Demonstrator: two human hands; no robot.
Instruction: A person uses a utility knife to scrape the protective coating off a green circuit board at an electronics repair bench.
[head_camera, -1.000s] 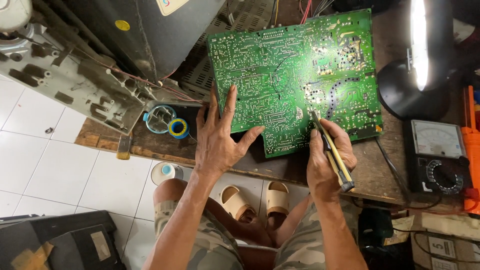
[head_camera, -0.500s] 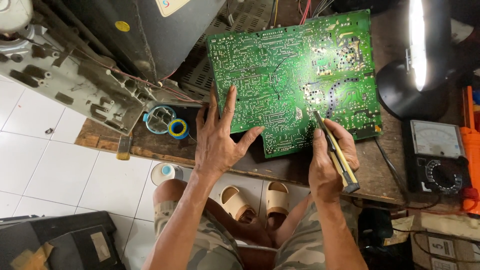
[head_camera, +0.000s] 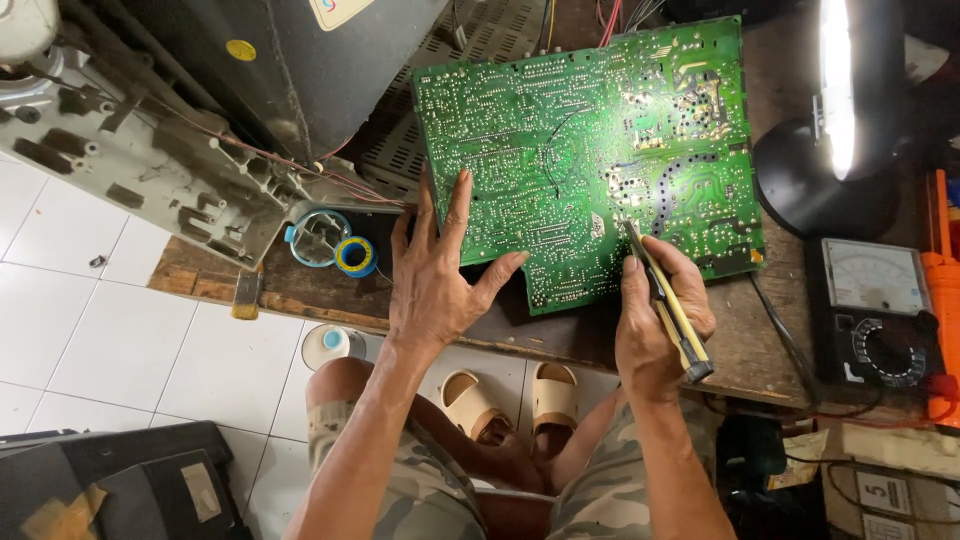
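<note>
1. The left hand (head_camera: 432, 290) is lying open, fingers spread flat on the lower left edge of the green circuit board (head_camera: 560, 130), seemingly pinning it so it cannot slide.
2. The right hand (head_camera: 655, 325) is closing around a yellow-and-black screwdriver (head_camera: 668, 305), gripping it like a pen, probably for fine control.
3. The tool's long axis is running diagonally: tip pointing up and left, touching the board near its lower middle, handle end pointing down and right past the wrist.
4. The board is lying solder side up on the wooden workbench (head_camera: 740, 330), tilted slightly.
5. A lit desk lamp (head_camera: 835, 110) is shining just beside it; an analog multimeter (head_camera: 875, 310) is sitting further right.
</note>
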